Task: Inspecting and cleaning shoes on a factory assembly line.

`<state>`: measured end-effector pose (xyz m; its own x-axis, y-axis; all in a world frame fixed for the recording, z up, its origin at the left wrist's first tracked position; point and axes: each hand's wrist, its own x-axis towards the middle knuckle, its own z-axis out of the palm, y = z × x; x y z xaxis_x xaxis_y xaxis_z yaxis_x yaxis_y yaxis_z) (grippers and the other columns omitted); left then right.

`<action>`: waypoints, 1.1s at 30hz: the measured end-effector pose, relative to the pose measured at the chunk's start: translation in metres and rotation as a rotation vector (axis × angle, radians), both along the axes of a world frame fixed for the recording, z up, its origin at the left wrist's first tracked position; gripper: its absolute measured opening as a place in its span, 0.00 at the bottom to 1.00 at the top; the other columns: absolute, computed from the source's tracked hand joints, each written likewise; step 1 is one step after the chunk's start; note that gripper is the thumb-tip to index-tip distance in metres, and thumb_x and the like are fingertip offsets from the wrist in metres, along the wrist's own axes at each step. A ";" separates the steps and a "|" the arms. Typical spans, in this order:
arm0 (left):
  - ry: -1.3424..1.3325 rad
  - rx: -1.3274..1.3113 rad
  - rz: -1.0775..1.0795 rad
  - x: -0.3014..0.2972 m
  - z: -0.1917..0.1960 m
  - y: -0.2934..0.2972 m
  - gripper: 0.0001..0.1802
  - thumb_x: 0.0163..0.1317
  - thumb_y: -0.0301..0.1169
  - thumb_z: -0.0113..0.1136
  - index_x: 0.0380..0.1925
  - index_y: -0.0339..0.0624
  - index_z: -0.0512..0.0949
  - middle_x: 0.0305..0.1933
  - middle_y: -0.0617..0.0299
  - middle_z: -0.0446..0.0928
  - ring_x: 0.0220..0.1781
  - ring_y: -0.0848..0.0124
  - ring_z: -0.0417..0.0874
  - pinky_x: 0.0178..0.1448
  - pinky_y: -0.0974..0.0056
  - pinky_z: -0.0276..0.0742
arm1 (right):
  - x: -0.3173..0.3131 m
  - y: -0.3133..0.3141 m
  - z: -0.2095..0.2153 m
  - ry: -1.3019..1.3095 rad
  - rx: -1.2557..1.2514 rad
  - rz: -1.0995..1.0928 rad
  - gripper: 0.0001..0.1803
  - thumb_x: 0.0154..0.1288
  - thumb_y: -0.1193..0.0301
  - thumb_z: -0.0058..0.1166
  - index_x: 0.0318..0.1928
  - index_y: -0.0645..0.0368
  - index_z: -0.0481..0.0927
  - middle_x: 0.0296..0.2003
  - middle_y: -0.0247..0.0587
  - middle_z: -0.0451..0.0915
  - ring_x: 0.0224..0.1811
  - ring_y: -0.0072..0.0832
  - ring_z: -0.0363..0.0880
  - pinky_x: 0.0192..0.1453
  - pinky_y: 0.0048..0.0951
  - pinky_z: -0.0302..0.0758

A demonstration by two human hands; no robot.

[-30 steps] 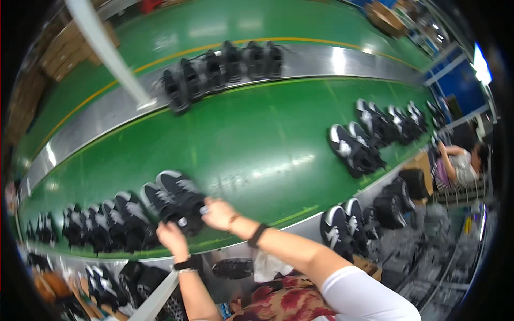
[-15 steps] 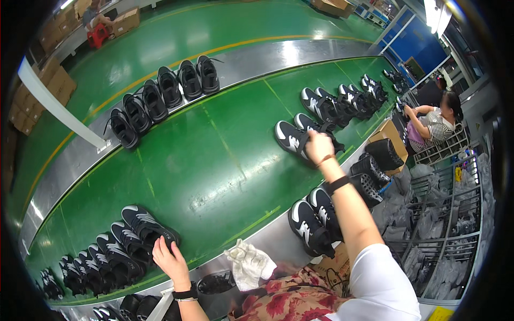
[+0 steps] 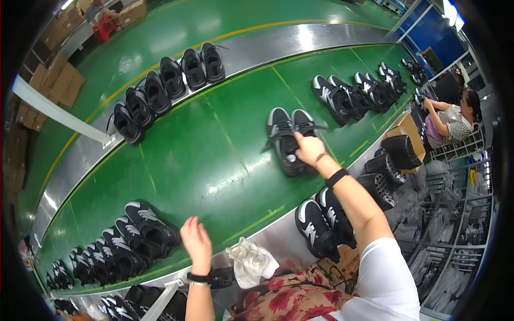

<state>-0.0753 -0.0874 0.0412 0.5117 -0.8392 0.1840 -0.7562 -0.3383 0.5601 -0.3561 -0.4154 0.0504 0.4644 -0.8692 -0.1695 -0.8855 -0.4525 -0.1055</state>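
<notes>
A pair of black sneakers with silver-grey toes and loose straps is on the green conveyor belt, toes pointing away from me. My right hand has its fingers closed at the heel opening of this pair, gripping the shoes; the fingertips are partly hidden. My left hand hovers over the belt's near edge, fingers stretched out and holding nothing. Just left of it stands a row of similar sneakers. Another pair of sneakers rests on the metal ledge below my right forearm.
Along the far metal edge stand several black shoes. More sneakers lie farther right on the belt. A crumpled white cloth lies by my apron. Black shoe lasts, a rack of plastic bags and a seated co-worker are at right.
The pair in my right hand has turned, toes swinging from the upper left to straight away from me. My left hand has left the end sneaker of the left row and moved right.
</notes>
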 end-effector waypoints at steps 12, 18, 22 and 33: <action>0.406 0.046 0.059 -0.024 -0.035 -0.002 0.31 0.56 0.37 0.65 0.57 0.37 0.69 0.54 0.46 0.72 0.55 0.51 0.74 0.58 0.57 0.71 | 0.098 0.154 0.037 -0.821 0.337 0.077 0.12 0.55 0.73 0.54 0.41 0.59 0.80 0.35 0.49 0.81 0.33 0.45 0.81 0.42 0.40 0.78; -0.018 -0.078 -0.338 -0.062 0.024 -0.039 0.14 0.53 0.29 0.61 0.41 0.38 0.78 0.47 0.54 0.75 0.53 0.56 0.74 0.54 0.54 0.69 | 0.057 0.166 0.002 -0.471 0.306 0.224 0.25 0.50 0.73 0.61 0.52 0.42 0.79 0.61 0.56 0.63 0.60 0.53 0.63 0.63 0.43 0.68; -0.412 0.297 -0.386 -0.076 0.009 -0.080 0.25 0.55 0.32 0.53 0.53 0.35 0.74 0.67 0.53 0.62 0.72 0.52 0.54 0.70 0.43 0.51 | 0.083 0.174 -0.006 -0.401 0.247 0.287 0.43 0.46 0.72 0.63 0.65 0.34 0.64 0.70 0.56 0.45 0.67 0.58 0.52 0.63 0.51 0.67; 0.274 0.118 -0.450 -0.010 -0.012 -0.095 0.18 0.44 0.21 0.60 0.38 0.28 0.77 0.51 0.49 0.75 0.60 0.53 0.71 0.64 0.58 0.68 | 0.110 0.141 -0.047 -0.760 0.334 0.244 0.12 0.51 0.71 0.56 0.39 0.56 0.82 0.48 0.51 0.73 0.52 0.48 0.71 0.58 0.40 0.70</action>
